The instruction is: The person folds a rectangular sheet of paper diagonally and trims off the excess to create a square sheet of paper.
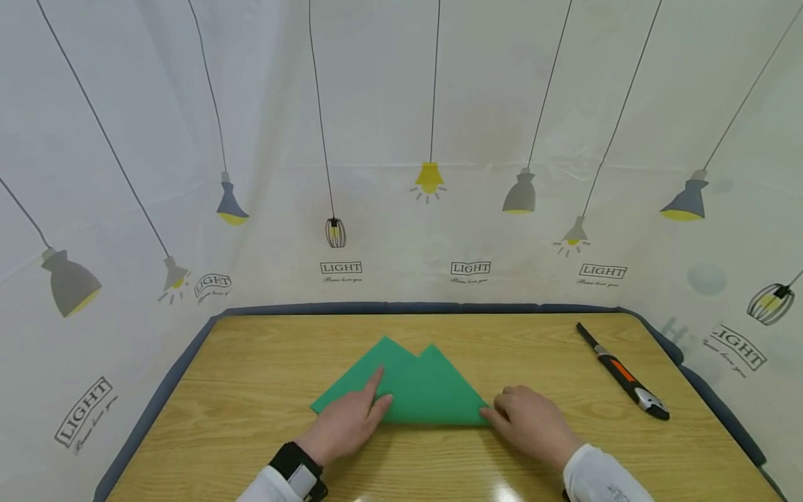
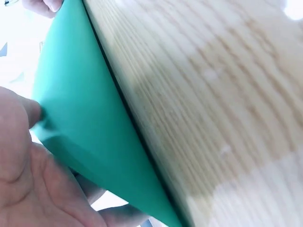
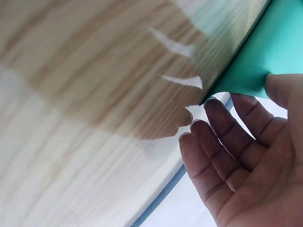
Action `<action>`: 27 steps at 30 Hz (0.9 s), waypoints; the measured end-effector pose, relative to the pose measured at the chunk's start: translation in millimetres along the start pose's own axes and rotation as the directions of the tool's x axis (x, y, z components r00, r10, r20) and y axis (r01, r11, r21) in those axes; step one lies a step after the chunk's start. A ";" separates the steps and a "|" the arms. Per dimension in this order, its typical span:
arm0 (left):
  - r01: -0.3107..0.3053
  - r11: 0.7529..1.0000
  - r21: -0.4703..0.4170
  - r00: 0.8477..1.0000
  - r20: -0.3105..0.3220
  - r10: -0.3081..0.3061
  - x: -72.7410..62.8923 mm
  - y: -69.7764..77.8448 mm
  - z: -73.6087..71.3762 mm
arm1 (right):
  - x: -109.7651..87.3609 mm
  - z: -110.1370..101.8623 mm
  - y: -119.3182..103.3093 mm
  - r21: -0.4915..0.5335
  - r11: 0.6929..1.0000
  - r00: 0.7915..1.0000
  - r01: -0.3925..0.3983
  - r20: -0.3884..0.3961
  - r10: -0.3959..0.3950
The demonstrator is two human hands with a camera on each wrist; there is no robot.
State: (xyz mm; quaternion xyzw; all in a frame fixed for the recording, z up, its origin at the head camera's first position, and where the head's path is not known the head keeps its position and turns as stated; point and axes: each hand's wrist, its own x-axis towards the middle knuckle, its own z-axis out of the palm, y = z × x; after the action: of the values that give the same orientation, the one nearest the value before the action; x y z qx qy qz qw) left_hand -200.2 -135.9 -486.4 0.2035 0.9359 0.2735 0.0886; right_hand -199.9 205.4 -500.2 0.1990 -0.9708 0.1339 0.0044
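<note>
A folded sheet of green paper (image 1: pixel 433 390) lies on the wooden table, two peaks pointing away and its long straight edge toward me. My left hand (image 1: pixel 348 422) rests on its left part, index finger straight across the surface and thumb apart from it. The left wrist view shows the thumb touching the bulging green paper (image 2: pixel 90 109), which partly hides the other fingers of the left hand (image 2: pixel 38 179). At the right corner, my right hand (image 1: pixel 530 422) pinches the sheet. In the right wrist view its thumb (image 3: pixel 279 90) presses the corner, with the index finger partly behind it.
A utility knife (image 1: pixel 627 383) with a black and orange handle lies at the table's right side. Dark padding (image 1: pixel 389 307) lines the edges of the wooden table (image 1: pixel 263 355). A white curtain (image 1: pixel 383 104) printed with lamps surrounds it.
</note>
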 end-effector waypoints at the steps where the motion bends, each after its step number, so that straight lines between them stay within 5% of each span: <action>1: 0.001 1.000 0.008 1.000 -0.011 -0.001 0.1 -0.3 0.5 | 0.4 0.0 -0.8 0.001 1.000 1.000 -0.007 0.004 0.007; 10: -0.093 0.978 0.184 0.991 -0.078 0.109 2.0 1.5 4.6 | 8.3 3.6 -6.7 0.022 0.996 0.993 -0.090 0.072 0.088; 18: -0.131 0.940 0.316 0.991 0.009 0.135 3.6 10.3 4.0 | 12.8 3.8 -7.7 0.027 0.993 0.986 -0.118 0.120 0.114; 27: -0.136 0.861 0.489 0.991 0.070 0.117 3.4 13.3 10.5 | 15.3 6.2 -6.7 0.033 0.993 0.983 -0.117 0.143 0.112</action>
State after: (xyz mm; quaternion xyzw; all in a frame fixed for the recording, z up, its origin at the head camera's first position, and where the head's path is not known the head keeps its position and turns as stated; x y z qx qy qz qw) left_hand -195.9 -119.2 -488.0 0.2855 0.9574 0.0271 0.0332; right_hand -211.1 192.0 -503.6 0.1519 -0.9755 0.1396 -0.0760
